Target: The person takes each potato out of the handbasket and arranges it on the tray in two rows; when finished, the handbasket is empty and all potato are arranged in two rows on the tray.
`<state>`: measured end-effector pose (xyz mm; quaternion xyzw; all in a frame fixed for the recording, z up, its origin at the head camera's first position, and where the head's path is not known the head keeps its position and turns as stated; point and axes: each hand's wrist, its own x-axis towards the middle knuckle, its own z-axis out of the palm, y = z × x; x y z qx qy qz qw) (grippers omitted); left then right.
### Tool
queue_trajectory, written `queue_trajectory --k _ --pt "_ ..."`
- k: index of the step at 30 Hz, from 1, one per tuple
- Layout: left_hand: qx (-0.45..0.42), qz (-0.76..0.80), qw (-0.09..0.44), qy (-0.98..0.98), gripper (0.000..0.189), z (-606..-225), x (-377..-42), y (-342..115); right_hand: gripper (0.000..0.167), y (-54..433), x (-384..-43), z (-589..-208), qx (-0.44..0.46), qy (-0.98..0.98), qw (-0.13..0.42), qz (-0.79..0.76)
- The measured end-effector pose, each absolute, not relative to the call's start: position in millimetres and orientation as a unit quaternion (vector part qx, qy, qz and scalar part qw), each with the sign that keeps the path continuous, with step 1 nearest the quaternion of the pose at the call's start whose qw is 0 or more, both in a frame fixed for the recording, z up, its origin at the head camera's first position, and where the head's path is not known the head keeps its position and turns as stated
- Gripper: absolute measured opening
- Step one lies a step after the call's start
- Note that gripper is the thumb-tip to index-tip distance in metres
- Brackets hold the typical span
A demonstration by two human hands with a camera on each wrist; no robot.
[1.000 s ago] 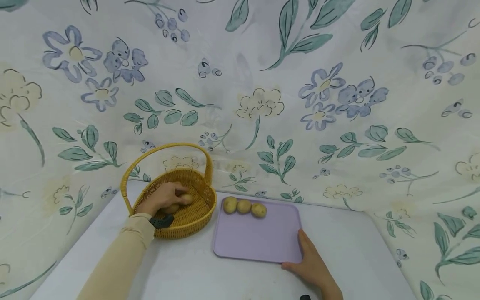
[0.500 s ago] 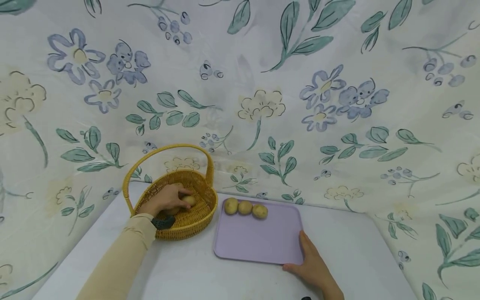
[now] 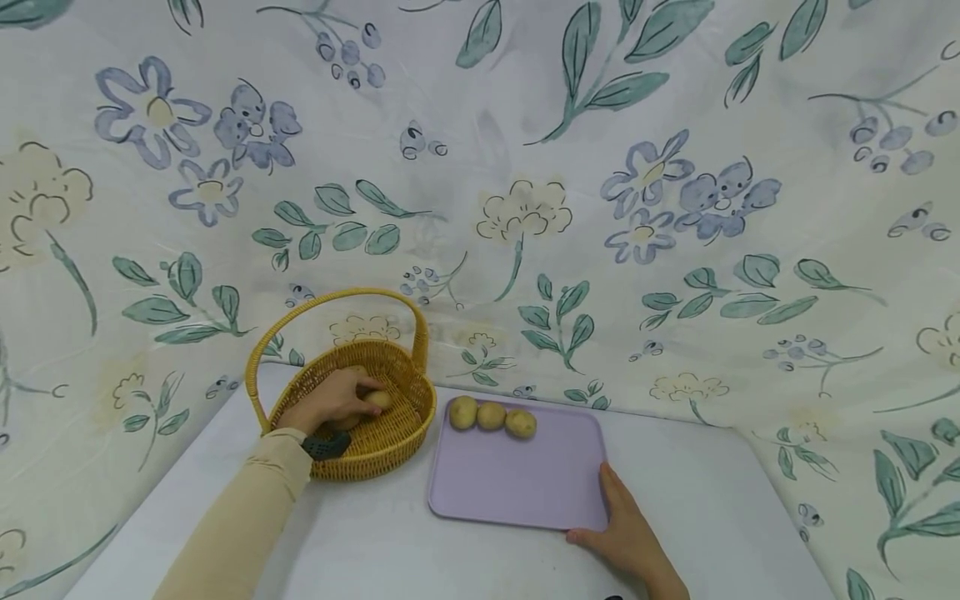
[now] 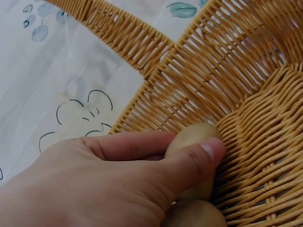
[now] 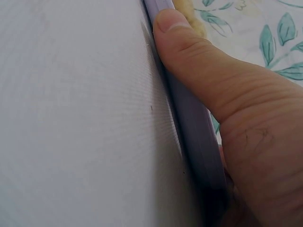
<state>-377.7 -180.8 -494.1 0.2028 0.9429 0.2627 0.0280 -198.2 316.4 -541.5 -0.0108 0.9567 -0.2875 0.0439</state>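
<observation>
My left hand (image 3: 339, 400) reaches into the yellow wicker basket (image 3: 375, 457) and holds a potato (image 4: 195, 135) between thumb and fingers. Just below it in the left wrist view lies a second potato (image 4: 196, 215), partly hidden by the hand. To the basket's right is a lilac tray (image 3: 517, 479), with three potatoes (image 3: 491, 416) in a row along its back left edge. At the tray's near right corner is my right hand (image 3: 628, 533), thumb along the front edge and fingers along the right side. In the right wrist view, the thumb (image 5: 189, 52) presses on the tray's rim.
An arched handle (image 3: 337, 293) rises over the basket. Tray and basket stand on a white table (image 3: 375, 542), close to a floral cloth (image 3: 450, 208) that hangs behind. A dark band (image 3: 327, 446) is on the left wrist.
The view has shifted slightly. My left hand keeps hold of the potato in the basket with little movement, and my right hand stays at the tray's corner.
</observation>
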Motion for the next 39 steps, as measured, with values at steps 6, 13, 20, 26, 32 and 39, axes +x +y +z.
queue_trajectory --k 6,13,20,26,32,39 --pt "0.183 0.298 0.017 0.937 0.047 -492.0 -375.7 -180.4 0.135 317.3 -198.3 -543.3 -0.016 0.956 0.037 -0.289" --pt "0.167 0.322 0.017 0.932 0.048 -491.6 -376.6 -181.5 0.137 318.2 -201.2 -543.4 -0.01 0.957 0.047 -0.287" --pt "0.171 0.331 0.01 0.928 0.047 -490.2 -377.5 -181.3 0.135 318.2 -198.9 -538.9 -0.018 0.955 0.035 -0.293" --pt "0.165 0.327 -0.003 0.931 0.048 -489.5 -375.8 -180.3 0.135 318.5 -199.6 -540.0 -0.011 0.955 0.04 -0.294" --pt "0.148 0.345 -0.009 0.927 0.052 -488.1 -371.9 -181.2 0.134 317.5 -198.5 -540.8 -0.018 0.952 0.042 -0.303" --pt "0.134 0.352 -0.029 0.926 0.05 -484.1 -364.6 -178.8 0.133 316.3 -197.0 -541.7 -0.024 0.954 0.036 -0.295"
